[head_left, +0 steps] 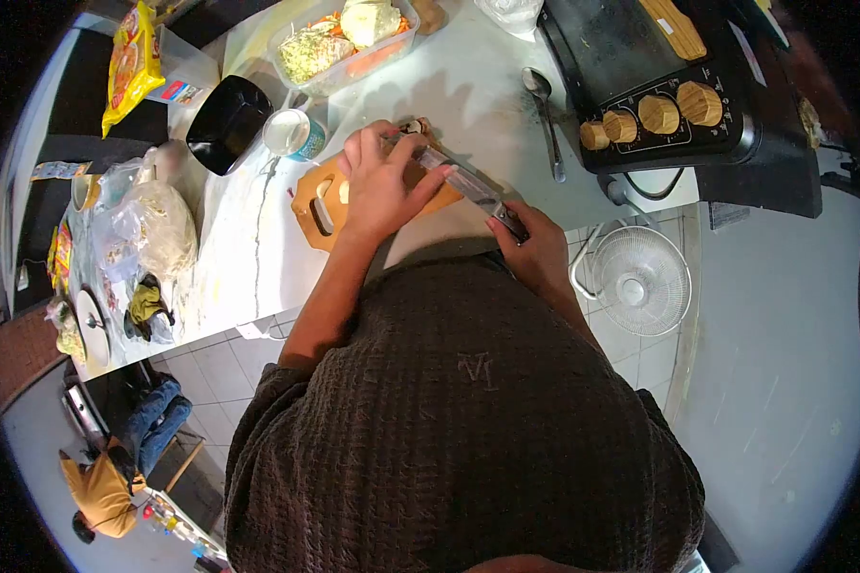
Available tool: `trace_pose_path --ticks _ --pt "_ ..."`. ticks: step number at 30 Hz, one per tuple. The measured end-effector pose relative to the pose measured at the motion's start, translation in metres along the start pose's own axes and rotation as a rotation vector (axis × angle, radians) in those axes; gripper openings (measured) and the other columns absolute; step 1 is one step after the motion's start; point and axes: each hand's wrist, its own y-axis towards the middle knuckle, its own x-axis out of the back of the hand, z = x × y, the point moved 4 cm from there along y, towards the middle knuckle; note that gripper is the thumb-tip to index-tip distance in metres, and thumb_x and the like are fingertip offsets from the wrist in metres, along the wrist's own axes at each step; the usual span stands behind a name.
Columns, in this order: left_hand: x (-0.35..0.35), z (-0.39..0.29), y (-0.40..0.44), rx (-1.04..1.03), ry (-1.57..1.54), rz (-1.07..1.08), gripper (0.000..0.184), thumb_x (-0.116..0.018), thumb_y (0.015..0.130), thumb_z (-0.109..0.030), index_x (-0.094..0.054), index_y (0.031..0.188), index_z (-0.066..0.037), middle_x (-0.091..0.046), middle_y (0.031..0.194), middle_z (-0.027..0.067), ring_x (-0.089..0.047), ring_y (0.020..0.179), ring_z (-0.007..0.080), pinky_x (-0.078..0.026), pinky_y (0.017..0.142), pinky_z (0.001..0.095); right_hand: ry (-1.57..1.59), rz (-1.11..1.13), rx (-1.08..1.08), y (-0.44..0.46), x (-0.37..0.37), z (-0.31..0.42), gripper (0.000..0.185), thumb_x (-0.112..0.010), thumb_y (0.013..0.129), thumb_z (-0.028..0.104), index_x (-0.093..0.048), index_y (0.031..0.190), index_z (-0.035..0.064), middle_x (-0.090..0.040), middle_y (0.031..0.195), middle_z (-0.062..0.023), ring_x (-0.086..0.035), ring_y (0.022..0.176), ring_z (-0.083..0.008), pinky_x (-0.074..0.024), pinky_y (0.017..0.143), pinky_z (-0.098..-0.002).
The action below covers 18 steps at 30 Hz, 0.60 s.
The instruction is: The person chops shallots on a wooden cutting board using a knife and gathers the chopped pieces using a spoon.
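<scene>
My right hand (530,250) is closed around the dark handle of a kitchen knife (473,188), whose wide, shiny blade points up and left over a wooden cutting board (312,227). My left hand (387,181) is at the far end of the blade, thumb spread from the curled fingers. Thumb and index finger seem to touch the blade; the undersides of the fingers are hidden. Just beyond those fingers lies a small brown-and-white piece of food (416,126) at the board's edge. Pale cut pieces (342,193) lie on the board left of my wrist.
Behind the board stands a clear container (339,81) of shredded vegetables. A plastic cup (294,134) and a black bowl (229,124) are to its left. A spoon (545,119) lies near a black griddle (659,119) with wooden knobs. Below right is a white fan (637,282). Another person (105,492) is at lower left.
</scene>
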Motion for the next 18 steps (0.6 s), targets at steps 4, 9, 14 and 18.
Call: trace_pose_path --ticks 4,9,14,18 --pt "0.001 0.000 0.000 -0.034 0.015 0.022 0.054 -0.082 0.077 -0.050 -0.071 0.119 -0.019 -0.050 0.124 0.0130 -0.041 0.120 0.0350 -0.032 0.102 0.0482 0.023 -0.007 -0.011 -0.001 0.003 0.005 0.036 -0.076 0.089 0.027 -0.069 0.114 0.0027 -0.072 0.099 -0.0177 -0.073 0.086 -0.0287 -0.0563 0.074 -0.0362" --pt "0.007 -0.006 0.001 -0.012 0.009 -0.025 0.056 -0.080 0.077 -0.053 -0.069 0.118 -0.018 -0.048 0.127 0.0147 -0.039 0.119 0.0360 -0.031 0.099 0.0474 0.020 -0.021 0.059 -0.003 -0.001 0.002 0.035 -0.076 0.089 0.026 -0.069 0.114 0.0023 -0.072 0.099 -0.0173 -0.072 0.085 -0.0272 -0.0564 0.074 -0.0357" --pt "0.009 0.004 -0.008 -0.018 0.027 -0.013 0.053 -0.080 0.078 -0.051 -0.068 0.116 -0.017 -0.048 0.126 0.0140 -0.040 0.120 0.0356 -0.031 0.099 0.0477 0.026 0.002 0.028 -0.004 -0.001 0.005 0.035 -0.075 0.090 0.027 -0.069 0.112 0.0014 -0.072 0.097 -0.0163 -0.073 0.084 -0.0263 -0.0563 0.075 -0.0352" --pt "0.014 0.031 -0.013 0.060 -0.118 -0.092 0.032 -0.078 0.084 -0.036 -0.070 0.105 -0.013 -0.062 0.111 0.0075 -0.052 0.112 0.0303 -0.035 0.096 0.0444 0.155 0.136 -0.129 -0.004 -0.003 0.004 0.034 -0.070 0.093 0.035 -0.070 0.108 0.0039 -0.073 0.090 -0.0154 -0.071 0.084 -0.0353 -0.0551 0.076 -0.0436"
